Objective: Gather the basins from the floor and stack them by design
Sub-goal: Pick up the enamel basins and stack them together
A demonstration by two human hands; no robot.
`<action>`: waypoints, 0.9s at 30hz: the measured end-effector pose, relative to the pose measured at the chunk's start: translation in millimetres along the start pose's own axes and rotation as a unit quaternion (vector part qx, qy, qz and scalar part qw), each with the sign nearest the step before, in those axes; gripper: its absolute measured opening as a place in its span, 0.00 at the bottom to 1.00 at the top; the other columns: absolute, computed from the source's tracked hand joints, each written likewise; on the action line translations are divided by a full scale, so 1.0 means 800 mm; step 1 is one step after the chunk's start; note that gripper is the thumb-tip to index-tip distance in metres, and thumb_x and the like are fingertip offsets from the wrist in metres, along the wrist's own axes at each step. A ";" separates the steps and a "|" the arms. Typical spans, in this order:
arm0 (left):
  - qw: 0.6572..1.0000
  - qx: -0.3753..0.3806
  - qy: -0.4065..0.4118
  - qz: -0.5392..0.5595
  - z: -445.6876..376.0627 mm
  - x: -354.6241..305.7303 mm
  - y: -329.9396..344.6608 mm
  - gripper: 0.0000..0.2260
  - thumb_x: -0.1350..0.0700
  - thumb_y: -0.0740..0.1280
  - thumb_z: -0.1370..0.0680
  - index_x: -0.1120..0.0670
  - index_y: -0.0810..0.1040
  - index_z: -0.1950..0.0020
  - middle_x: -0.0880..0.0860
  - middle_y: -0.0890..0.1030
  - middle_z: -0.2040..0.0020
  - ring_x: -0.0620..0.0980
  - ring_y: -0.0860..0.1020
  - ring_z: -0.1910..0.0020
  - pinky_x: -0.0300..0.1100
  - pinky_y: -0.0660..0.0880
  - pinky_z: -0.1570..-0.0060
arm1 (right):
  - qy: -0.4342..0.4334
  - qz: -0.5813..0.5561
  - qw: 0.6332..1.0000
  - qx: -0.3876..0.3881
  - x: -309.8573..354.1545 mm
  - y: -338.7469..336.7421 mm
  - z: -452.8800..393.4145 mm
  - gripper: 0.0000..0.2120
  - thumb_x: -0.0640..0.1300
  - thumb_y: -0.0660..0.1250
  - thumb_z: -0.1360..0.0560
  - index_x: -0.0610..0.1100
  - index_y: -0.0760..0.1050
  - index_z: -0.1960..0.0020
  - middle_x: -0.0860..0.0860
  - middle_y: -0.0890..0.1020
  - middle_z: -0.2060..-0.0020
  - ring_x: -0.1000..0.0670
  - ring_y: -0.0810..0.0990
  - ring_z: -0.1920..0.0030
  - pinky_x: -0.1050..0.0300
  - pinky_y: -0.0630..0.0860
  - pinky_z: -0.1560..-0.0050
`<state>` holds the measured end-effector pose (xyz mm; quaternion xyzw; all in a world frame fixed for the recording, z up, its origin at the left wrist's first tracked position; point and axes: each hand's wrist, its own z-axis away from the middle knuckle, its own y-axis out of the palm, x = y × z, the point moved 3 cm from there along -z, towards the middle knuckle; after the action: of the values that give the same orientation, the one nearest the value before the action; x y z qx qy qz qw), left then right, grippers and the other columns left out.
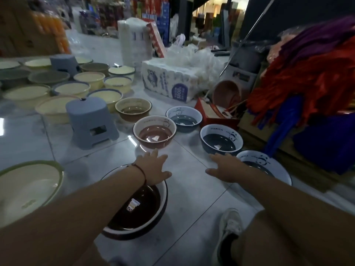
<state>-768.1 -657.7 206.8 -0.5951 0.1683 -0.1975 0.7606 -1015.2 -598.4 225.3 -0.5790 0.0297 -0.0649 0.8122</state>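
Basins, round and glossy with white panda-printed walls, sit on the pale tiled floor (192,169): a pink basin (154,132) and a navy basin (221,138) ahead, a dark brown basin (151,208) under the left forearm. A grey plastic stool (90,120) stands left of them. Left hand (153,167) and right hand (226,168) reach forward, fingers spread, holding nothing.

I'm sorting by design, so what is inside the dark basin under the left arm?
The dark basin holds no other basin; a small label sticker sits on its glossy brown bottom. The left forearm crosses its near-left side, so that part of the inside is hidden.
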 end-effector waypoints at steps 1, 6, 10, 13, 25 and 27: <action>1.000 0.009 -0.002 0.005 -0.019 0.001 0.012 0.34 0.33 0.57 0.23 0.46 0.54 0.21 0.57 0.52 0.20 0.60 0.59 0.24 0.57 0.61 0.28 | -0.007 0.007 1.000 0.011 -0.004 0.011 -0.022 0.35 0.65 0.58 0.23 0.51 0.54 0.22 0.49 0.59 0.22 0.41 0.55 0.23 0.41 0.56 0.25; 0.998 0.066 -0.009 0.007 -0.149 0.029 0.095 0.33 0.35 0.58 0.22 0.47 0.55 0.21 0.58 0.51 0.20 0.60 0.59 0.24 0.56 0.62 0.28 | -0.056 0.059 0.992 0.093 -0.012 0.090 -0.191 0.36 0.65 0.55 0.22 0.51 0.48 0.20 0.48 0.53 0.21 0.40 0.52 0.22 0.41 0.52 0.24; 0.997 0.082 -0.012 -0.008 -0.269 0.063 0.159 0.32 0.36 0.58 0.22 0.49 0.56 0.22 0.60 0.54 0.21 0.61 0.61 0.26 0.56 0.63 0.30 | -0.099 0.093 0.983 0.124 -0.004 0.139 -0.335 0.34 0.63 0.54 0.21 0.50 0.49 0.21 0.48 0.54 0.22 0.40 0.53 0.23 0.42 0.53 0.25; 0.995 0.102 -0.009 -0.018 -0.325 0.073 0.192 0.32 0.36 0.57 0.22 0.50 0.57 0.22 0.61 0.55 0.22 0.61 0.62 0.27 0.56 0.64 0.31 | -0.114 0.098 0.982 0.119 -0.006 0.161 -0.398 0.34 0.63 0.55 0.21 0.49 0.52 0.21 0.47 0.59 0.23 0.40 0.57 0.25 0.43 0.57 0.26; 0.990 0.127 -0.037 0.056 -0.373 0.000 0.246 0.34 0.36 0.54 0.20 0.50 0.46 0.20 0.60 0.45 0.20 0.63 0.49 0.22 0.60 0.51 0.26 | -0.107 0.219 0.946 0.214 -0.124 0.191 -0.445 0.38 0.63 0.56 0.21 0.51 0.42 0.20 0.46 0.49 0.21 0.39 0.49 0.22 0.41 0.50 0.25; 0.989 0.128 -0.040 0.061 -0.382 -0.009 0.253 0.35 0.36 0.54 0.21 0.50 0.46 0.20 0.60 0.45 0.20 0.63 0.49 0.22 0.60 0.51 0.26 | -0.130 0.228 0.940 0.217 -0.136 0.190 -0.469 0.38 0.63 0.56 0.21 0.51 0.42 0.20 0.47 0.49 0.21 0.40 0.50 0.22 0.42 0.50 0.25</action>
<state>-904.2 -867.1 -61.9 -0.4887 0.1469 -0.1465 0.8474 -1158.6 -885.6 -43.9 -0.3693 0.0401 0.1936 0.9080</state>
